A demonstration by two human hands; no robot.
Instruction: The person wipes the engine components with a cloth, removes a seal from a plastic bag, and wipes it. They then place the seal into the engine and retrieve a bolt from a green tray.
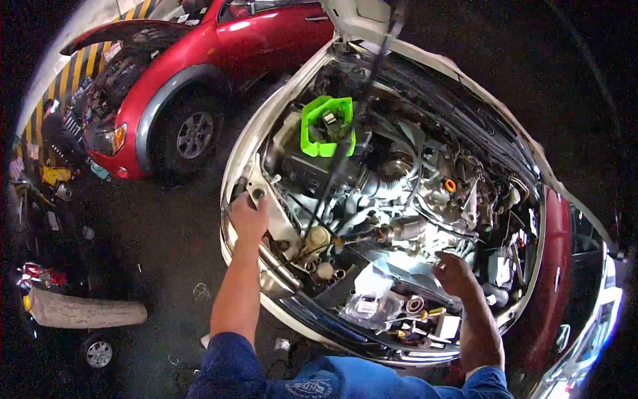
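My left hand is closed at the edge of the white car's engine bay, beside the cream front panel. Whatever its fingers grip, if anything, is hidden. Over the brightly lit middle of the engine, my right hand has its fingers curled together, pointing inward. I cannot make out whether something small is in them. A ribbed cylindrical part lies between the hands, with a round cream cap to its left.
A bright green open container sits on the engine. Several tools and bearings, a clear plastic bag and a white box lie along the front. The hood prop crosses the bay. A red car stands left, another right.
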